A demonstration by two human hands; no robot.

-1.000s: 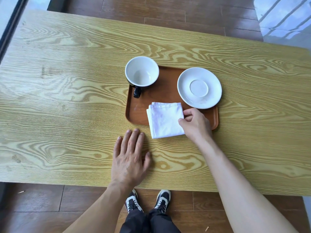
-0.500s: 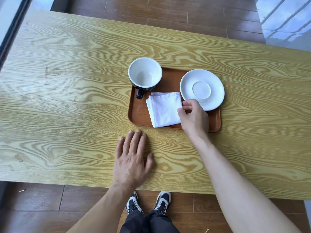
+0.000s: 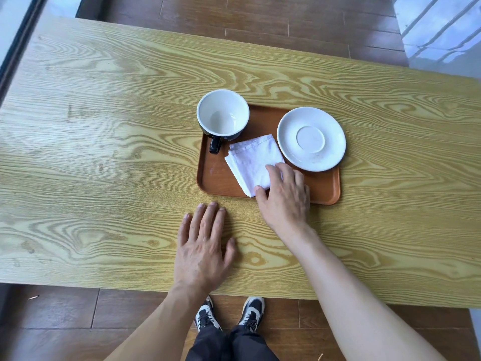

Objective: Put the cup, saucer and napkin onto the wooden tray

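Note:
A brown wooden tray lies on the table. At its far left corner stands a cup, black outside and white inside, its handle toward me. The white saucer rests at the far right, its rim over the tray's edge. Between them lies a folded white napkin, turned at an angle, inside the tray. My right hand rests on the napkin's near right corner, fingertips and thumb touching the cloth. My left hand lies flat, fingers spread, on the table in front of the tray.
The tray sits near the middle of a light wood-grain table. Its near edge is just above my shoes. Brown floorboards surround the table, and a pale wall or window strip runs at the far left.
My right hand has slid the napkin from the tray's near edge fully onto the tray and twisted it. The hand now sits at its near corner. My left hand stays put.

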